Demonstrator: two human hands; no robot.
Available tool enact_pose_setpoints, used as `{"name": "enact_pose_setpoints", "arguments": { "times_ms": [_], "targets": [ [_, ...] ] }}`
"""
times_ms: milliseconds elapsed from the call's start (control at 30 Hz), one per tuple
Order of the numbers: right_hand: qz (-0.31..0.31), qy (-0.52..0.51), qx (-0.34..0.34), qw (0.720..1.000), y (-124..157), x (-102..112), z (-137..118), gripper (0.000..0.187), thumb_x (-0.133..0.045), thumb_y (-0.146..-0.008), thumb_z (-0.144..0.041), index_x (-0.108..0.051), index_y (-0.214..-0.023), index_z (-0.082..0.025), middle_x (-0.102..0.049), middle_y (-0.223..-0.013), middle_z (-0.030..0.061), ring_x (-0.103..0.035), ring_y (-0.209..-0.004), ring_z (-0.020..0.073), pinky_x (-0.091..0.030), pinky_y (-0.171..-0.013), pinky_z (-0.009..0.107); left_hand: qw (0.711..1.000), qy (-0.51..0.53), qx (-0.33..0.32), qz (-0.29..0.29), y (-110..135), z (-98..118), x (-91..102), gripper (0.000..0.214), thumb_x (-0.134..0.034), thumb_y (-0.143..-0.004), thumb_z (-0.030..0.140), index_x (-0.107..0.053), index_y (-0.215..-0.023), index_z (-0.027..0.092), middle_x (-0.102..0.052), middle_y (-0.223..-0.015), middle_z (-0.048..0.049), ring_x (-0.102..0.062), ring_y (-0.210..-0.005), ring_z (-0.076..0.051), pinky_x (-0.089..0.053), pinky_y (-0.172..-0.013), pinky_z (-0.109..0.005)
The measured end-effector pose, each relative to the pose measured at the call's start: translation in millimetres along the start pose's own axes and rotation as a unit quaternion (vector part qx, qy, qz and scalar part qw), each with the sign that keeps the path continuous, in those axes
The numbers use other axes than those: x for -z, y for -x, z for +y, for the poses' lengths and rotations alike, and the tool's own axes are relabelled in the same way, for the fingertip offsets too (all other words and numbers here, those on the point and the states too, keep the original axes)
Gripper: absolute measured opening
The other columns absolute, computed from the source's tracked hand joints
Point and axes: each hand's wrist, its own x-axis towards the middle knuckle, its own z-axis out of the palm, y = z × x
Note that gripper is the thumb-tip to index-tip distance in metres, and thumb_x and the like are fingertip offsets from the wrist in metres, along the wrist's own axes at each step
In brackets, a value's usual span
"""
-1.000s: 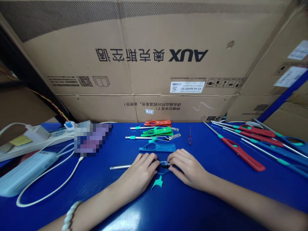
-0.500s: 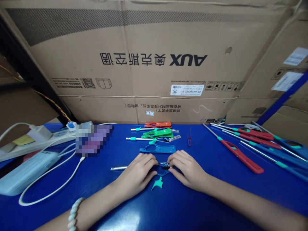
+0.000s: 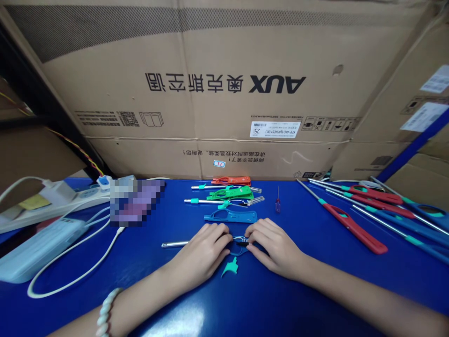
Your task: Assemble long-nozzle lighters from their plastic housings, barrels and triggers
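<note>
Both my hands are at an opened long-nose lighter with a blue handle half [image 3: 239, 251] and a metal tube [image 3: 172, 244]. My left hand [image 3: 209, 245] is closed over the handle where the tube joins it. Opposite it, my right hand [image 3: 272, 247] pinches the handle's other end, by a black igniter piece [image 3: 242, 243] with white wires. The fingers hide much of the handle. A green trigger [image 3: 230, 267] lies loose just in front. Behind the hands is a separate blue handle shell [image 3: 233, 216].
Farther back lie green shells [image 3: 235, 192], orange shells [image 3: 231, 180], metal tubes with wires and a small screwdriver [image 3: 278, 203]. Several assembled lighters, one a red lighter [image 3: 351, 227], are at right. A power bank [image 3: 42, 252] and a white cable are left; a cardboard box [image 3: 210, 47] stands behind.
The view has shifted very slightly. Both hands stay at the blue lighter in almost the same pose, with only small finger movement.
</note>
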Motion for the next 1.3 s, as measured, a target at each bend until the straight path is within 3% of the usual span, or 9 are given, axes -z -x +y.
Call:
{"name": "enact_pose_setpoints", "arguments": {
  "times_ms": [333,733,1167,1300],
  "targets": [
    [0.002,0.021,0.019,1.0,0,-2,1,0.012,-0.045,-0.094,-0.019,-0.054,-0.087,-0.017,-0.064,-0.088,0.007,-0.054,-0.079,0.0177,-0.038,-0.071,0.031,0.991,-0.121,-0.06,0.019,1,-3,-9.9,0.025,-0.034,-0.098,0.019,-0.054,-0.111,0.011,-0.055,-0.103,-0.0122,-0.053,-0.089,-0.025,-0.045,-0.077,-0.039],
    [-0.02,0.012,0.004,1.0,1,0,1,0.012,-0.046,-0.095,-0.022,-0.054,-0.087,-0.017,-0.063,-0.09,0.0074,-0.055,-0.081,0.0189,-0.038,-0.072,0.033,0.998,-0.049,0.001,-0.037,-3,2,-0.8,0.021,-0.043,-0.094,0.016,-0.052,-0.114,0.013,-0.053,-0.107,-0.0104,-0.051,-0.091,-0.024,-0.044,-0.078,-0.037],
    [-0.025,0.025,0.051,0.998,1,6,0,0.01,-0.046,-0.092,-0.016,-0.056,-0.093,-0.017,-0.066,-0.095,0.0082,-0.057,-0.086,0.0189,-0.042,-0.077,0.035,0.999,-0.041,-0.006,-0.023,1,5,1.3,0.019,-0.044,-0.094,0.017,-0.054,-0.11,0.013,-0.054,-0.102,-0.0096,-0.052,-0.088,-0.023,-0.042,-0.077,-0.036],
    [-0.024,0.014,0.042,0.999,0,7,-2,0.011,-0.045,-0.092,-0.014,-0.055,-0.094,-0.018,-0.066,-0.093,0.0076,-0.058,-0.084,0.0183,-0.043,-0.076,0.034,1.0,0.008,-0.007,-0.02,2,2,6.9,0.017,-0.045,-0.094,0.016,-0.057,-0.107,0.015,-0.055,-0.101,-0.0077,-0.052,-0.087,-0.021,-0.041,-0.078,-0.033]
  ]
}}
